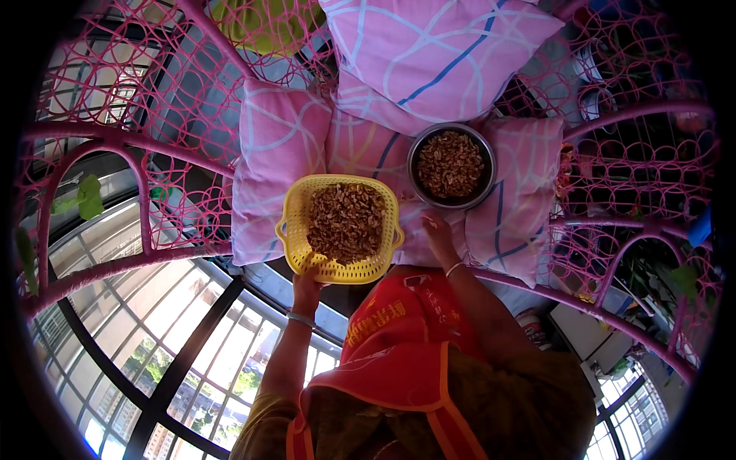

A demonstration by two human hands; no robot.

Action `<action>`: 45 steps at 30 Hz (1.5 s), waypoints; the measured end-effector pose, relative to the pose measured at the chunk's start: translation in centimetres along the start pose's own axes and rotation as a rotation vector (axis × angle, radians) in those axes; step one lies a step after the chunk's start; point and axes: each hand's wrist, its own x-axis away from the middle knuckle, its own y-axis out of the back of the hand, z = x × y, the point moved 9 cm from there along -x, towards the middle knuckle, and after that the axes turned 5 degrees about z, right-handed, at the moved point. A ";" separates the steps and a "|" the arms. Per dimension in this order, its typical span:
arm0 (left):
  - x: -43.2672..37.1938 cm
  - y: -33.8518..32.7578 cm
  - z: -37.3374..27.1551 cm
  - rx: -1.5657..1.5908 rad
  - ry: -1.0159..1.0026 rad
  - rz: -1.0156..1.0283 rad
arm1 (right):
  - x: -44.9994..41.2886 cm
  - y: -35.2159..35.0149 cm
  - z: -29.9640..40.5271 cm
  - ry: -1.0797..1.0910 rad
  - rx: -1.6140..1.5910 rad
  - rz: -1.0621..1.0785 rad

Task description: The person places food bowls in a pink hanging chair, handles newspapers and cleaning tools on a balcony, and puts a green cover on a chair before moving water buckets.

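Observation:
A yellow perforated plastic basket (292,241) with two side handles holds a heap of shelled walnut pieces (347,223). My left hand (309,282) grips its near rim, at the lower left. To the right, a round metal bowl (490,167) with more walnut pieces (451,164) rests on pink patterned cushions. My right hand (435,227) is just below the bowl's near edge, its fingers bent; whether something small lies between them cannot be made out.
Pink cushions (282,155) line a pink woven seat frame (190,152), with a large pillow (425,57) at the far side. Curved pink rails (598,310) run along both sides. A red apron (391,374) covers my front. Barred windows stand at lower left.

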 end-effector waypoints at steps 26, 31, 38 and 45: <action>-1.6 -0.7 0.1 0.166 0.100 -0.028 | -1.3 -8.7 4.9 0.237 1.079 0.143; -2.7 0.0 0.9 0.093 0.181 0.022 | 3.2 -5.0 9.5 0.479 0.925 -0.007; -4.3 -2.1 0.0 0.059 0.181 0.025 | 4.5 1.1 17.2 0.578 0.853 -0.285; -4.2 -4.3 -1.1 -0.015 0.174 0.103 | 2.8 2.3 18.7 0.588 1.088 -0.374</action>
